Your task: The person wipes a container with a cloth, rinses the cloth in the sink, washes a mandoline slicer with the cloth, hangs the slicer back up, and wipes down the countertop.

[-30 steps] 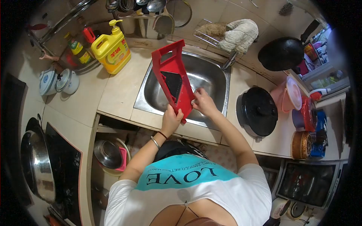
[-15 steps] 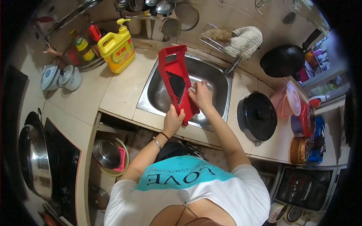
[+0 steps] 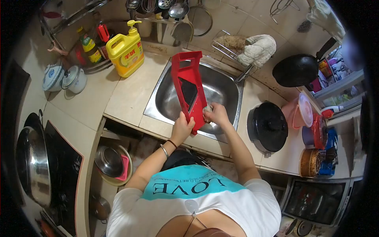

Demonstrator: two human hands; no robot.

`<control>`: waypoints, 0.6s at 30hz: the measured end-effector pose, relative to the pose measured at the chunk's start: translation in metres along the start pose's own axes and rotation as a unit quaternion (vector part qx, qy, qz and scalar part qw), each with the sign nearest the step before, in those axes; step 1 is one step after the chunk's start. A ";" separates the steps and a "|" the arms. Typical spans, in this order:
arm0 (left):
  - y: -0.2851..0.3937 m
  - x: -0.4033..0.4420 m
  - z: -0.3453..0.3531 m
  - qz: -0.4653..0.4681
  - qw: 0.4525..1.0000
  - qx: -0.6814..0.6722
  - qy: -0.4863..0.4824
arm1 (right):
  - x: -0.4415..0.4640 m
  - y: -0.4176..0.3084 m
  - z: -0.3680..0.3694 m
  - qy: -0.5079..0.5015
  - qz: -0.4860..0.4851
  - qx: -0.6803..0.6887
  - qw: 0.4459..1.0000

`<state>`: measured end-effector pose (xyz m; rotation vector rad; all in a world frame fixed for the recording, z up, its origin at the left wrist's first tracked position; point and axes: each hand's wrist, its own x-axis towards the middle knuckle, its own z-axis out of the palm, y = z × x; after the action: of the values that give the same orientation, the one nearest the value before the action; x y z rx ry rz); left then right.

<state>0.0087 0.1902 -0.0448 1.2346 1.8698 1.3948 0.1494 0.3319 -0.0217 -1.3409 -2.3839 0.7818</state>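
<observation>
A red mandoline slicer (image 3: pixel 200 87) with a dark slanted plate leans up over the metal sink (image 3: pixel 220 85). My left hand (image 3: pixel 182 128) is closed round its lower left edge, near the sink's front rim. On the slicer's lower right side, my right hand (image 3: pixel 218 114) pinches a small pale scrubbing cloth (image 3: pixel 207 108) against the red frame. The fingers partly hide the cloth, so its exact kind is hard to make out.
A yellow detergent bottle (image 3: pixel 126 53) stands left of the sink. Right of it sits a black lidded pot (image 3: pixel 269 126), with a pink container (image 3: pixel 294 112) beyond. A faucet (image 3: pixel 245 72) rises at the sink's back right corner, near a white cloth (image 3: pixel 258 49).
My right hand has slid down along the slicer's right side with the cloth. The slicer has shifted slightly, and my left hand keeps its grip. The whole view has moved a little.
</observation>
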 end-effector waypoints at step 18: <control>-0.002 0.001 -0.003 0.040 0.999 -0.012 -0.028 | 0.035 -0.035 0.012 0.212 -0.068 0.047 0.974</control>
<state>0.0054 0.1894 -0.0452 1.3358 1.7788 1.4050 0.1008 0.3434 -0.0115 -1.1560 -2.0494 0.5021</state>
